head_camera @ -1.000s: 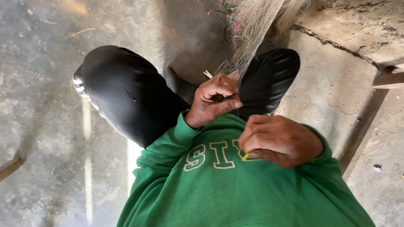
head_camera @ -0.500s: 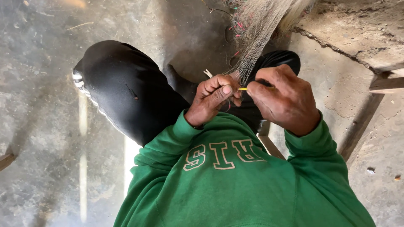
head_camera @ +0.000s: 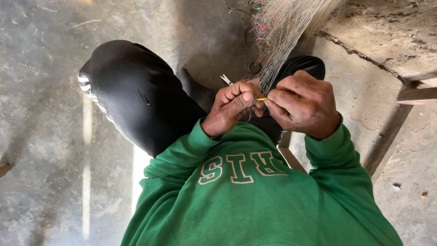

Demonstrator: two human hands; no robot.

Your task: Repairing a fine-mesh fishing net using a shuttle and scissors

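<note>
A pale fishing net (head_camera: 284, 32) with small coloured bits hangs from the top of the view down to my hands. My left hand (head_camera: 232, 107) pinches the gathered lower end of the net between thumb and fingers. My right hand (head_camera: 302, 104) is closed on a thin yellow needle (head_camera: 261, 99), whose tip points at the left hand's fingers. The two hands nearly touch, just above my green sweatshirt (head_camera: 255, 200). A small pale stick (head_camera: 226, 79) pokes out behind the left hand.
My knees in black trousers (head_camera: 132, 91) are bent out to the left and behind the hands. The floor (head_camera: 41, 136) is grey concrete. A cracked raised ledge (head_camera: 391, 41) and a wooden bar (head_camera: 416, 94) lie at the right.
My right hand has come up from my chest to the net and now meets the left hand, bringing the yellow needle to the strands. The left hand has stayed put.
</note>
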